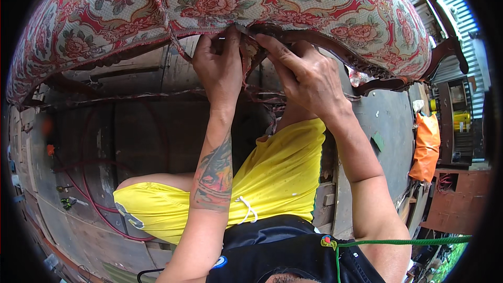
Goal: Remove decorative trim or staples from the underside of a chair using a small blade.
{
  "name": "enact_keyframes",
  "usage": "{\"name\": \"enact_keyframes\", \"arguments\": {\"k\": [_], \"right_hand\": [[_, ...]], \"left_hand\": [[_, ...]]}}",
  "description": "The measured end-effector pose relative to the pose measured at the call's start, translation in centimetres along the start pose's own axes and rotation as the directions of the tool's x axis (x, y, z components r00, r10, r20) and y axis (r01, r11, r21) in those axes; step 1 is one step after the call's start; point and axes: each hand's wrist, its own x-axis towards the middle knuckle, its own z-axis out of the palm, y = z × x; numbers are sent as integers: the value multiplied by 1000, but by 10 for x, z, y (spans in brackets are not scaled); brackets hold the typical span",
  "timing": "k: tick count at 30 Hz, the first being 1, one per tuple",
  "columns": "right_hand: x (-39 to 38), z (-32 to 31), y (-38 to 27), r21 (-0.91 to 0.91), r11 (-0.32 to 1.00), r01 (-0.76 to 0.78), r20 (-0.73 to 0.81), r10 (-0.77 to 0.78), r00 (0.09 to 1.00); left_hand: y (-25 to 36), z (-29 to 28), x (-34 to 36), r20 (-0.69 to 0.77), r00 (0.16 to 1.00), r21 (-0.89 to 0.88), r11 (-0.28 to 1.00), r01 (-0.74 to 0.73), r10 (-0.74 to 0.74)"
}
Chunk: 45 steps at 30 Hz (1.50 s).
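Observation:
A sofa covered in red and cream floral fabric, with a carved dark wooden rail, fills the upper part of the head view. My left hand is closed at the fabric's lower edge, pinching it near the middle of the rail. Beside it my right hand is closed, with its forefinger stretched toward the left fingertips. A thin greyish blade-like tool shows between the two hands; its handle is hidden in the right hand. Torn, frayed cloth hangs below the fingers. A loose fabric cord crosses the sofa front on the left.
A long strip of fabric cord stretches below the rail. On the wooden floor lies a dark red hose, with a small green and black object to its left. An orange bag and a shelf stand right.

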Motion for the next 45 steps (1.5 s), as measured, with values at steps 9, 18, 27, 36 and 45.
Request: {"name": "enact_keyframes", "arguments": {"k": [9,18,27,36,45], "right_hand": [[-2,6,0,-47,999,26,11,-25,1000],[0,2,1,-80,997,21,52,-17,998],[-7,6,-5,-34,999,-33,0,33,999],[-10,-2,-16,50,987,-152,55,149,987],[-19,3,-11,169,981,-91,-38,99,994]], "left_hand": [[-6,3,1,-30,998,73,996,-60,62],[0,5,1,-50,996,161,985,-66,75],[-7,5,3,-40,992,96,989,-116,120],[-4,2,3,-17,992,122,985,-125,128],[-13,1,-2,-36,987,142,979,-148,154]]}}
